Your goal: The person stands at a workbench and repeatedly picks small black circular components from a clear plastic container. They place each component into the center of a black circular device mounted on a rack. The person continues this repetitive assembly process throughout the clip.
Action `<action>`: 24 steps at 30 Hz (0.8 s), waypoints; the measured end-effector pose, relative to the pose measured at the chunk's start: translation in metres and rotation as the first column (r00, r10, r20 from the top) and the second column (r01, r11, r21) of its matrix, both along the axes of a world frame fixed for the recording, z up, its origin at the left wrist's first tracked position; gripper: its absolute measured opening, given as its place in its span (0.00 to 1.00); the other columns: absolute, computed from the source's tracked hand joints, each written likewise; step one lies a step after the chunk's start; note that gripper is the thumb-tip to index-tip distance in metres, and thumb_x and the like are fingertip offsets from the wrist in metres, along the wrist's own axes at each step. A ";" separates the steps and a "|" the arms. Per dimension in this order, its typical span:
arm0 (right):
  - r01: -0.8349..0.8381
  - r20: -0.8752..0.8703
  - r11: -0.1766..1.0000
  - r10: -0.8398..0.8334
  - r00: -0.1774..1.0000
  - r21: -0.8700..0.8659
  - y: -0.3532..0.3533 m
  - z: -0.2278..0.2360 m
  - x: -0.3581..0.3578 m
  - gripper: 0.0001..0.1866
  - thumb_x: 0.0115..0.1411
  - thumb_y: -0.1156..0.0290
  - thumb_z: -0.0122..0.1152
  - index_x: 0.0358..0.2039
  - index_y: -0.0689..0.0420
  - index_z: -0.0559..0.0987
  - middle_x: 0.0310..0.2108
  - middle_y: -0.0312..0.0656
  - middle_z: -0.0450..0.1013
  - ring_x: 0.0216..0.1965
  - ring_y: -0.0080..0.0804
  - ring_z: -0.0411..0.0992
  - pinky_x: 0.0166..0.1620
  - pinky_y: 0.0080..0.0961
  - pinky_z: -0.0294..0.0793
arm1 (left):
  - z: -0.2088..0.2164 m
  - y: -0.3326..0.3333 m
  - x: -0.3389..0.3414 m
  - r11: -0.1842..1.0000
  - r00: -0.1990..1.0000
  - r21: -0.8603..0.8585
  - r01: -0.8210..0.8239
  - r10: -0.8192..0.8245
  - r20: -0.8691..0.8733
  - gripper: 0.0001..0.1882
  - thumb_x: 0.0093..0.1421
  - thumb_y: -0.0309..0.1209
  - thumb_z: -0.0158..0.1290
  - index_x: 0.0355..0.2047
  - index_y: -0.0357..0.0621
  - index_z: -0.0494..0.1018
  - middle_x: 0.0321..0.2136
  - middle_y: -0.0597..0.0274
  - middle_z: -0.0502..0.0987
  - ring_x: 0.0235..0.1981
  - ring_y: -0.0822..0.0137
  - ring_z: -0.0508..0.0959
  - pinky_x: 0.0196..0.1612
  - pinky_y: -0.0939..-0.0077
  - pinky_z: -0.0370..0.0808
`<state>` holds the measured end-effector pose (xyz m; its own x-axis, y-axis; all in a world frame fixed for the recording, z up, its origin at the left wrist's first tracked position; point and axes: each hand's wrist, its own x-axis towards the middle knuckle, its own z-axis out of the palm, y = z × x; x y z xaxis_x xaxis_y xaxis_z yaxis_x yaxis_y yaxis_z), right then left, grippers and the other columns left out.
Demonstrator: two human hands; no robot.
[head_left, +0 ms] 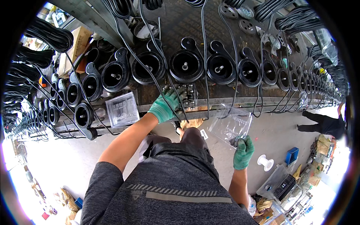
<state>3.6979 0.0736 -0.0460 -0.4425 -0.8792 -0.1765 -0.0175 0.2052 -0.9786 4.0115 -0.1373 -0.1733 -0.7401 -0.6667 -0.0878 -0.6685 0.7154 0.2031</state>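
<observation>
along the front of the surface [176, 18], the green-gloved left hand [167, 104] reaches over small metal parts [191, 98]; whether its grip holds any, i cannot tell. the right hand [243, 153] pinches a clear plastic lid [230, 127]. nearby black cups [177, 67] already carry metal posts [185, 65]; with parts left, work seems midway.

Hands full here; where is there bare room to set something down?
Dark tabletop behind the round black cups, between the dark round basket and grey metal discs, though black cables hang across; also grey floor between the metal bench edge and white plastic spool. Crowded: around the green-gloved left hand, with small silver metal parts and clear plastic box.
</observation>
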 end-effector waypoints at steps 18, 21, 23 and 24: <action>-0.034 -0.047 0.998 0.037 0.998 0.049 -0.008 -0.017 0.011 0.11 0.71 0.65 0.61 0.34 0.60 0.76 0.29 0.37 0.78 0.32 0.23 0.76 0.41 0.26 0.78 | -0.020 -0.009 -0.024 0.961 0.930 0.056 -0.270 0.276 -0.244 0.16 0.52 0.42 0.66 0.40 0.56 0.86 0.53 0.63 0.80 0.60 0.54 0.74 0.72 0.45 0.58; -0.051 -0.041 0.997 0.053 0.998 0.049 -0.009 -0.017 0.013 0.12 0.71 0.65 0.61 0.35 0.60 0.77 0.31 0.37 0.78 0.33 0.22 0.76 0.42 0.26 0.78 | -0.029 -0.009 -0.026 0.943 0.907 0.132 -0.306 0.331 -0.260 0.15 0.52 0.41 0.65 0.40 0.55 0.86 0.53 0.62 0.80 0.61 0.53 0.73 0.72 0.45 0.58; -0.061 -0.007 0.997 0.062 0.998 0.046 -0.012 -0.015 0.015 0.11 0.71 0.65 0.62 0.37 0.61 0.77 0.34 0.37 0.79 0.35 0.22 0.75 0.43 0.26 0.78 | -0.028 -0.010 -0.028 0.911 0.894 0.238 -0.337 0.389 -0.223 0.17 0.52 0.40 0.65 0.42 0.52 0.84 0.54 0.60 0.79 0.62 0.52 0.73 0.72 0.44 0.58; -0.067 0.012 0.997 0.067 0.998 0.033 -0.015 -0.013 0.018 0.11 0.70 0.65 0.62 0.39 0.61 0.78 0.35 0.37 0.79 0.36 0.22 0.75 0.43 0.26 0.78 | -0.024 -0.010 -0.027 0.934 0.892 0.155 -0.322 0.355 -0.282 0.18 0.51 0.38 0.65 0.43 0.50 0.84 0.54 0.59 0.79 0.62 0.50 0.73 0.70 0.46 0.61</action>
